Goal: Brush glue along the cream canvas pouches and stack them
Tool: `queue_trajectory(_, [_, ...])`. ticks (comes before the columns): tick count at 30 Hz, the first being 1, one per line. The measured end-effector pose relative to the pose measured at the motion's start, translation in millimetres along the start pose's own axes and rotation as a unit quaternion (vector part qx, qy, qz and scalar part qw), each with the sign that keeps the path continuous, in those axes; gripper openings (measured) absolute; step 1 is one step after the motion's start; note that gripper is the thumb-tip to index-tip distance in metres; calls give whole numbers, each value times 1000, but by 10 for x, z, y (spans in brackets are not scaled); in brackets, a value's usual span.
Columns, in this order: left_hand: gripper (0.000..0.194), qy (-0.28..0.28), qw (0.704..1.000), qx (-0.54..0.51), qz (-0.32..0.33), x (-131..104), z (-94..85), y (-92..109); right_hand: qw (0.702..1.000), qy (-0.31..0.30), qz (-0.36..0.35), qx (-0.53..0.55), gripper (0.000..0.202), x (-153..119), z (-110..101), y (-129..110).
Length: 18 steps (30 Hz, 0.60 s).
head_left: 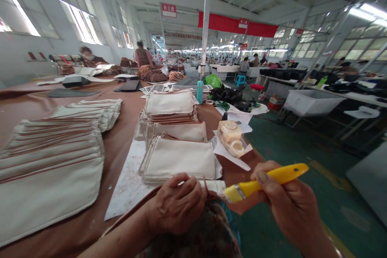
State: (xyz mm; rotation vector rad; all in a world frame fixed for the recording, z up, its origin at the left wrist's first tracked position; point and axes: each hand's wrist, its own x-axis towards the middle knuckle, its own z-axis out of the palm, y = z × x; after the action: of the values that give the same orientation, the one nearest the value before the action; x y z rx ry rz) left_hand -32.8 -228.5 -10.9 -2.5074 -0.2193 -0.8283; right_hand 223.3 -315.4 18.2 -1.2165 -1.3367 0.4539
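Observation:
My right hand (286,193) is closed round the yellow handle of a brush (256,183). The bristles touch the right end of a pale piece (213,186) at the table's near edge. My left hand (179,203) has its fingers curled over this piece, and a thin brown strip sticks up beside them. Just beyond my left hand lies a stack of cream panels (181,157), with further stacks behind it. A stained plastic container (229,132) with an open spout sits on white paper to the right of the stacks.
Overlapping cream panels (57,169) cover the left of the brown-topped table (121,145). A blue bottle (200,92) and dark scraps (232,97) are at the back. One person (142,56) stands beyond the table; another sits at far left. White bins stand on the green floor at right.

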Motion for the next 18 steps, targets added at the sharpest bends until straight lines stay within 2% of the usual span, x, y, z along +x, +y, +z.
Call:
queue_trajectory(2, [24, -12, 1000, 2, -2, -14, -7, 25, 999, -26, -13, -27, 28, -11, -48, -44])
queue_trajectory(6, [27, -3, 1000, 9, 3, 2, -7, 33, 994, 59, -52, -79, 23, -6, -71, -122])
queue_trajectory(7, [27, 2, 1000, 8, 2, 10, -6, 26, 993, 64, -59, -80, 22, -2, -44, -135])
queue_trajectory(8, [28, 8, 1000, 6, 1, 17, -5, 19, 994, 49, -65, -79, 22, 2, -8, -144])
queue_trajectory(11, [29, 17, 1000, -10, -13, 10, -14, 0, 995, -46, -65, -67, 26, -9, 83, -143])
queue_trajectory(13, [30, 15, 999, -22, -34, -19, -19, -7, 996, -61, -46, -45, 26, -43, 56, -103])
queue_trajectory(15, [27, -1, 997, -39, -65, -50, -6, -20, 1000, -12, -16, -17, 22, -97, -73, -23])
queue_trajectory(18, [17, -22, 987, -80, -141, -14, 57, -115, 992, 125, 11, -11, 25, -194, -410, 138])
